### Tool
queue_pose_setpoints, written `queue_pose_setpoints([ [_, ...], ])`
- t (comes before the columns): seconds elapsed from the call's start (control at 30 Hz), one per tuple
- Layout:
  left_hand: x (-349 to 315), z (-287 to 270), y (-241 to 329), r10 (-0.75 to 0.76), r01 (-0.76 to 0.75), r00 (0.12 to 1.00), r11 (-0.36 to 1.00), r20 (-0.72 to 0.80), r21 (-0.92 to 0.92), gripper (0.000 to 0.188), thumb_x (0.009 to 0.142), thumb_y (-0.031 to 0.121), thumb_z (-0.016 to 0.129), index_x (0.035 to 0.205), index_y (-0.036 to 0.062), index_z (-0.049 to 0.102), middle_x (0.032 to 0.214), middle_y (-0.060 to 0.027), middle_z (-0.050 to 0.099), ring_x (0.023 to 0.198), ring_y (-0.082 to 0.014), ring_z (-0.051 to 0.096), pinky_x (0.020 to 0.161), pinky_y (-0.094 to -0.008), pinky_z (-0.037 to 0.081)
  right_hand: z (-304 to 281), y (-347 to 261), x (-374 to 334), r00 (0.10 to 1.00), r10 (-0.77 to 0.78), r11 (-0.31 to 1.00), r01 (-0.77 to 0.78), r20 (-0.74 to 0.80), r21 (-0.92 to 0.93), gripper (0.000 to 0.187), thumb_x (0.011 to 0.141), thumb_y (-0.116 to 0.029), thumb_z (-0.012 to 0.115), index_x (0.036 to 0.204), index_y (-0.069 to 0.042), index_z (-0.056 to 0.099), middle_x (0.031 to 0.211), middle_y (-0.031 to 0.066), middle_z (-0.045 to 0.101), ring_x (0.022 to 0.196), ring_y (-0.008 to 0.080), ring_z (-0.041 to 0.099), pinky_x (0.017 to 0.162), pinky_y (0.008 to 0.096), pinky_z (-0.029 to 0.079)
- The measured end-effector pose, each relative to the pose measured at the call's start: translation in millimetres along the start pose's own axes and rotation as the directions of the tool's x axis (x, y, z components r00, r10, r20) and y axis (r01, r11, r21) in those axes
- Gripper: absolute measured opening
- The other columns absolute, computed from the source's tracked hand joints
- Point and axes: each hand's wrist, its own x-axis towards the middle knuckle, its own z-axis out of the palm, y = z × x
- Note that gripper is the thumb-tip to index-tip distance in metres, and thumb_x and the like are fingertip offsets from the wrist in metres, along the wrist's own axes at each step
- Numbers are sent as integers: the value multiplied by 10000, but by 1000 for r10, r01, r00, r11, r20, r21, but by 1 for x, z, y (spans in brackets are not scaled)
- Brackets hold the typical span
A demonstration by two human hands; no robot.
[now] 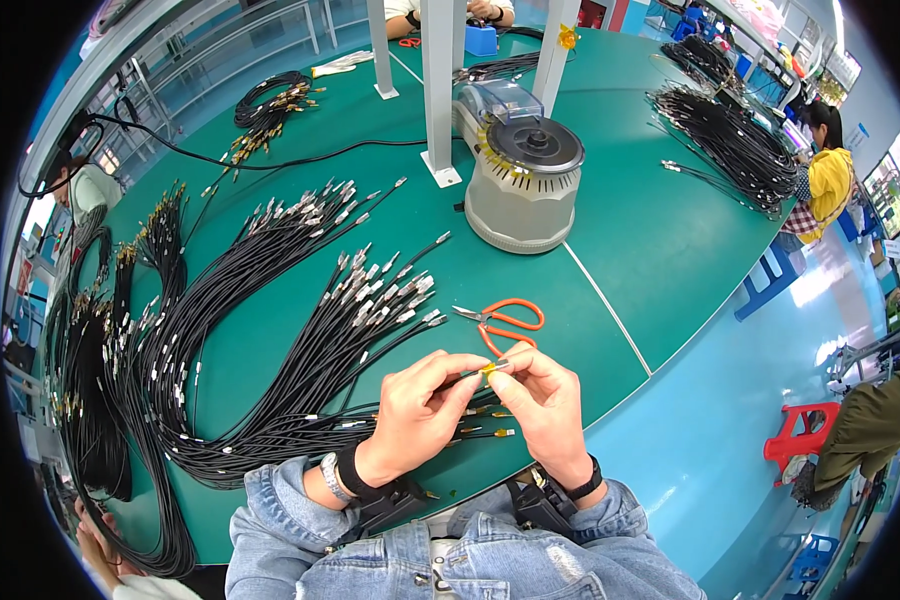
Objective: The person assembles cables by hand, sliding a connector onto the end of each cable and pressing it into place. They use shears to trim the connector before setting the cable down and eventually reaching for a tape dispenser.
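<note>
My left hand (415, 418) and my right hand (542, 408) meet near the table's front edge, fingertips pinched together. Between them is one cable end with a silver connector, wrapped at its neck by a small piece of yellow tape (490, 369). The left fingers grip the cable behind the tape; the right thumb and forefinger press at the tape and connector. Just beyond my hands lie orange-handled scissors (510, 320), blades parted. A large bundle of black cables (270, 400) with silver ends runs to my left, part of it passing beneath my left hand.
A round grey tape dispenser (520, 190) stands beyond the scissors, beside a metal post (438, 90). More coiled cables (730, 145) lie at the far right, others (270, 105) at the far left. Several people work nearby. A red stool (800, 435) stands on the blue floor.
</note>
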Motion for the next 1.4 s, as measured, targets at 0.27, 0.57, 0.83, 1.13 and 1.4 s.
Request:
queue_pose_setpoints([
  [0.27,-1,-4,9,-269,245,963,911,-28,-333,95,868,31,608,944,-20,634,764,-9,635,618,-22,524,515,-174,404,3,7,-1,1000,-22,1000,22,-13,9,55,854,-11,609,871,27,573,897,28,545,808,84,508,731,228,413],
  [0.57,-4,4,3,-160,144,984,974,-81,-176,121,874,34,606,975,-30,626,785,-22,646,640,-25,551,548,-170,429,17,1,1,998,19,997,-13,-68,78,53,872,-23,596,879,26,576,895,32,553,817,81,511,741,226,416],
  [0.83,-4,-2,4,-336,328,941,862,49,-386,119,885,49,599,970,-33,615,823,-34,651,684,-39,568,563,-180,439,16,7,3,994,-81,995,85,-70,56,58,854,-22,625,863,26,595,874,31,561,805,84,513,728,227,415],
  [1.13,6,-11,12,-487,516,840,578,240,-632,131,900,110,596,976,5,615,776,14,617,643,-13,501,566,-162,387,14,7,2,984,-161,979,149,-77,-142,58,838,-10,638,830,26,594,818,38,568,762,95,509,703,228,413],
  [1.4,17,-29,0,-448,692,706,270,549,-670,198,905,212,601,976,28,610,622,82,413,531,-20,290,501,-196,237,9,8,0,994,-96,995,94,-54,-31,55,837,0,635,835,17,583,833,33,556,778,100,494,727,236,400],
])
